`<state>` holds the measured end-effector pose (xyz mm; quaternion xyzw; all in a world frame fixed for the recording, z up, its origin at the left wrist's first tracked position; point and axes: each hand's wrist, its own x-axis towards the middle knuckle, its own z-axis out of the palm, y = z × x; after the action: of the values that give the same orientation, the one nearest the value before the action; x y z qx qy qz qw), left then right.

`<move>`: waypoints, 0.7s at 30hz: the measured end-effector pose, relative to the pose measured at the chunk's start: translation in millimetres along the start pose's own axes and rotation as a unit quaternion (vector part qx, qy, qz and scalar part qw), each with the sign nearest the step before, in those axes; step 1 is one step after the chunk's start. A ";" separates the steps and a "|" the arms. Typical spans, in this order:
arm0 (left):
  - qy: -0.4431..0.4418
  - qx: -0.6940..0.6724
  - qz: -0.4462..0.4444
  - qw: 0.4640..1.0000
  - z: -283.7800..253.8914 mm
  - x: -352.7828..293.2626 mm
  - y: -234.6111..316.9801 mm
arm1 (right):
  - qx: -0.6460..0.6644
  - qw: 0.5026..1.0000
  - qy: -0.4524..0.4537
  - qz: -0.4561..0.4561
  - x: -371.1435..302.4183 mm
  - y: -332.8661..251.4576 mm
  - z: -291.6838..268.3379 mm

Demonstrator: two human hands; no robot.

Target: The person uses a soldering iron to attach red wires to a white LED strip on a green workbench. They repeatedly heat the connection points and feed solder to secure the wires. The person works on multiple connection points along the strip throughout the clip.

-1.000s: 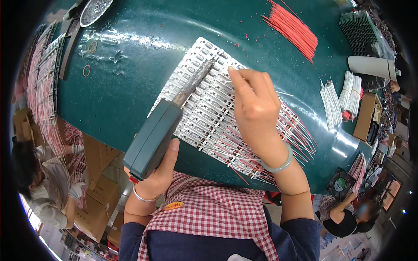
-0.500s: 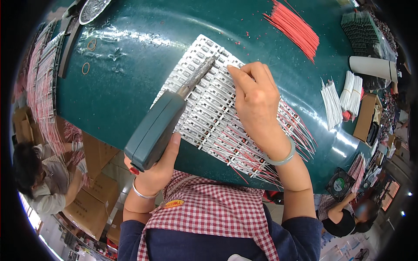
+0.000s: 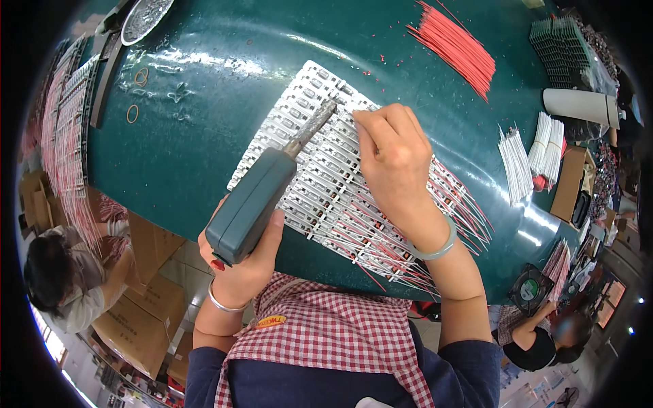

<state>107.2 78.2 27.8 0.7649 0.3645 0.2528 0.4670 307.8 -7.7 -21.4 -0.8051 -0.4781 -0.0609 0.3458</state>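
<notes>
My left hand (image 3: pixel 246 265) is wrapped round the handle of a dark green gun-shaped soldering iron (image 3: pixel 253 204). Its thick, crusted metal tip points away from me, over a white panel (image 3: pixel 269 146) holding rows of small metal-topped parts. Thin red and white wires (image 3: pixel 381 234) stick out of the panel's nearer right part. Above the panel's far right side, just right of the iron's tip, my right hand (image 3: pixel 398 153) is closed in a pinch. Whatever lies between its thumb and forefinger is too small to make out.
Red wires (image 3: pixel 457 51) lie at the far right of the green table (image 3: pixel 163 163), with bundles of white wires (image 3: pixel 517 163) nearer. A metal dish (image 3: pixel 144 20) stands far left. Further right are a pale cylinder (image 3: pixel 578 107) and a small fan (image 3: pixel 530 289). Co-workers sit on both sides.
The soldering iron has shifted slightly right, its tip a little nearer me. My right hand has come slightly nearer too, still pinched.
</notes>
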 end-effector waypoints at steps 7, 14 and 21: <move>-0.018 0.010 0.023 1.000 3.5 3.0 -2.8 | 0.005 1.000 -0.004 0.006 0.4 -0.3 -1.0; -0.027 0.010 0.015 0.999 7.5 3.5 -2.4 | 0.005 1.000 -0.005 0.008 2.0 0.3 -1.4; -0.019 0.019 0.021 0.999 4.5 2.0 -1.3 | 0.002 1.000 0.006 -0.013 1.7 1.8 1.3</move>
<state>111.3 77.8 24.8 0.7857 0.3441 0.2407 0.4543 309.9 -6.2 -22.6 -0.7978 -0.4865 -0.0691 0.3494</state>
